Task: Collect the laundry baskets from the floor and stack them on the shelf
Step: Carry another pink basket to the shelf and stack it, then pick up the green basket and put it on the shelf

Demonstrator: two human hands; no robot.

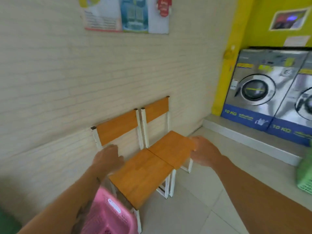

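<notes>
A pink laundry basket (108,215) stands low at the bottom left, beside the near chair and under my left forearm. A green laundry basket (304,174) shows partly at the right edge, on the floor by the raised step. My left hand (108,157) hovers over the near chair's seat edge, fingers loosely apart, holding nothing. My right hand (204,152) reaches out past the far chair's seat corner, also with nothing in it. The picture is motion-blurred. No shelf is in view.
Two wooden chairs (146,168) with white frames stand side by side against the cream brick wall (59,81). Steel washing machines (263,92) sit on a raised step (249,141) at the right. The floor (194,208) is pale tile. Posters hang high on the wall.
</notes>
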